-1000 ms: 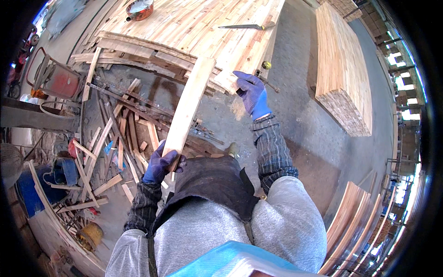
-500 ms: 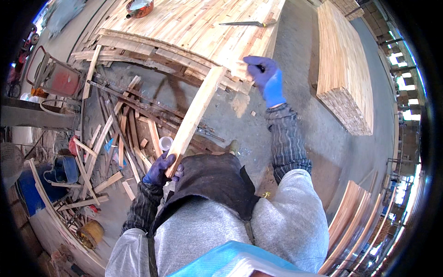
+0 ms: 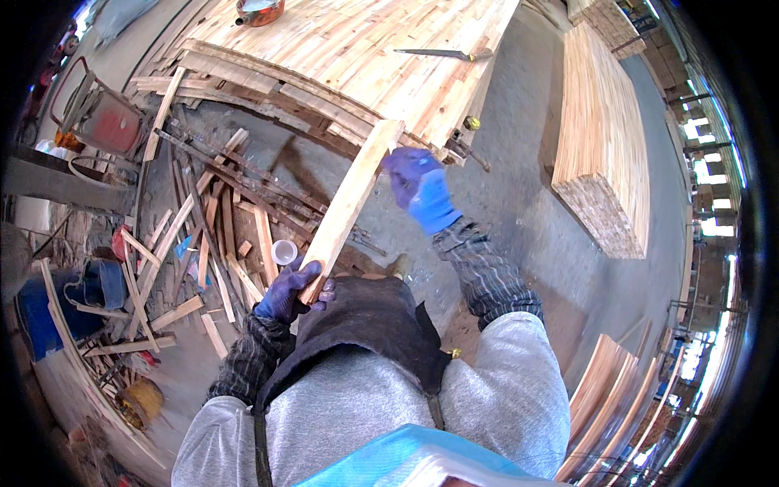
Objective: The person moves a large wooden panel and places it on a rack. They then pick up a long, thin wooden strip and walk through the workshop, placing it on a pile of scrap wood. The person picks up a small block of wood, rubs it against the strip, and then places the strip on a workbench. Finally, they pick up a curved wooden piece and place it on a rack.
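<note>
My left hand (image 3: 290, 294), in a purple-blue glove, grips the near end of a pale wooden strip (image 3: 350, 213). The strip slants up and away from my apron, its far end by the front edge of the wood panel (image 3: 341, 57). My right hand (image 3: 418, 188), gloved in blue, is at the strip's right side near that far end. Its fingers are curled in and slightly blurred; what they hold, if anything, is hidden. Across the panel lies a long knife-like tool (image 3: 438, 54) with a dark blade. An orange-red pan (image 3: 260, 13) stands at the panel's far side.
Scrap wood strips (image 3: 187, 219) and metal bars (image 3: 243, 183) litter the floor at left, with a white cup (image 3: 284, 252) beside them. A tall stack of panels (image 3: 600, 146) stands right. Long boards (image 3: 608, 398) lean at lower right. A red-seated chair (image 3: 114, 122) is at far left.
My right hand has come left and nearer from the panel's corner, where it held a small pale piece, to the strip's side. My left hand keeps its grip. The view has shifted slightly.
</note>
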Available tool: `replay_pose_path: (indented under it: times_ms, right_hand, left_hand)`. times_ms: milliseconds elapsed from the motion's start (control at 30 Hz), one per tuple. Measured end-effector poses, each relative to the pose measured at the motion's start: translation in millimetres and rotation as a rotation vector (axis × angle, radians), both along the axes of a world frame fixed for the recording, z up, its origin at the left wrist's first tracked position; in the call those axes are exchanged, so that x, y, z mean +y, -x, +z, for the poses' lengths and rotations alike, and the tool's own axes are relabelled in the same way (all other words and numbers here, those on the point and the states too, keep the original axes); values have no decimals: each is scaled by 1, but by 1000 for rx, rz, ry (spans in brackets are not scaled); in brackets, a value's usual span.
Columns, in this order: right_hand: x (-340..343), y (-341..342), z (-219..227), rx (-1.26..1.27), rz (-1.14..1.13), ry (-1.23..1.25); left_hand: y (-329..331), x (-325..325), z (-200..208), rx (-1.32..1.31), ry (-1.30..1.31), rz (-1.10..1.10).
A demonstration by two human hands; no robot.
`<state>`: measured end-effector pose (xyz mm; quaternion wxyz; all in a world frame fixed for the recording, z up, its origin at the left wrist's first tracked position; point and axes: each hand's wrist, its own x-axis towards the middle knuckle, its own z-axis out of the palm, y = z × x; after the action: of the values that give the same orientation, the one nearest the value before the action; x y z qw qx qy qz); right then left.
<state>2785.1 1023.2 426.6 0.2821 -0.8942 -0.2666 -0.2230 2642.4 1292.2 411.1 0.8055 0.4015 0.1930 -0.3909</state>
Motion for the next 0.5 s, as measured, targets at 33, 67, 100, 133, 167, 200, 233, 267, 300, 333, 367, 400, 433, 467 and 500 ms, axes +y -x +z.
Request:
replay_pose_path:
  times_ms: [33, 67, 100, 133, 167, 200, 233, 267, 300, 333, 367, 400, 433, 467, 500]
  right_hand:
    - [-5, -6, 6, -17, 29, -159]
    - [-9, -9, 11, 162, -42, -391]
    - [-12, -12, 17, 344, -114, -621]
    - [-18, -14, 20, 526, -200, -846]
    - [-25, -17, 20, 585, -203, -872]
    - [-32, -22, 20, 645, -206, -898]
    - [-38, -27, 20, 702, -211, -924]
    - [-40, -29, 21, 743, -204, -959]
    - [-42, -32, 21, 783, -197, -994]
    - [-43, -35, 22, 824, -185, -1031]
    - [-45, -38, 22, 788, -155, -1068]
    - [-47, -41, 23, 751, -126, -1104]
    - [-47, -43, 23, 715, -95, -1140]
    - [-47, -44, 23, 678, -138, -1092]
    - [-47, -45, 23, 640, -181, -1043]
  left_hand:
    - [3, 3, -2, 0, -20, 10]
    - [5, 6, -5, 0, -40, 21]
    - [7, 9, -5, -21, -43, 36]
    - [7, 10, -4, -42, -42, 38]
    - [7, 10, -2, -63, -42, 42]
    - [7, 11, 2, -73, -65, 41]
    - [5, 11, 9, -84, -86, 37]
    - [4, 10, 12, -95, -108, 32]
    - [2, 11, 8, -108, -99, 25]
    - [2, 13, 5, -126, -116, 31]
    - [2, 15, 3, -144, -133, 36]
    - [2, 16, 1, -162, -150, 40]
    - [3, 15, -1, -179, -155, 54]
    - [3, 15, 0, -176, -161, 50]
    - [2, 15, 3, -173, -167, 46]
